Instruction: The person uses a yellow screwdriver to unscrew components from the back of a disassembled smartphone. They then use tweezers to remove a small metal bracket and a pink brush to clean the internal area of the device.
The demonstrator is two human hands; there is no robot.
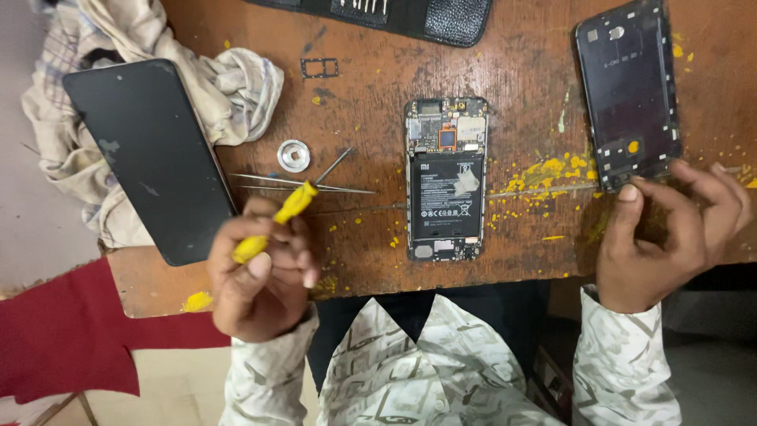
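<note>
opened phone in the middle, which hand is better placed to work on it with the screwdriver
Probably the left hand: it already grips the yellow screwdriver, tip angled toward the opened phone. The right hand rests at the back cover, holding no tool.

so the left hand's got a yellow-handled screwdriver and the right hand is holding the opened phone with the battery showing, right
Not quite. In the head view the right hand touches the dark back cover; the opened phone lies untouched mid-table. The left hand does hold the yellow-handled screwdriver.

A worn brown wooden table stands over what seems pale floor.
</note>
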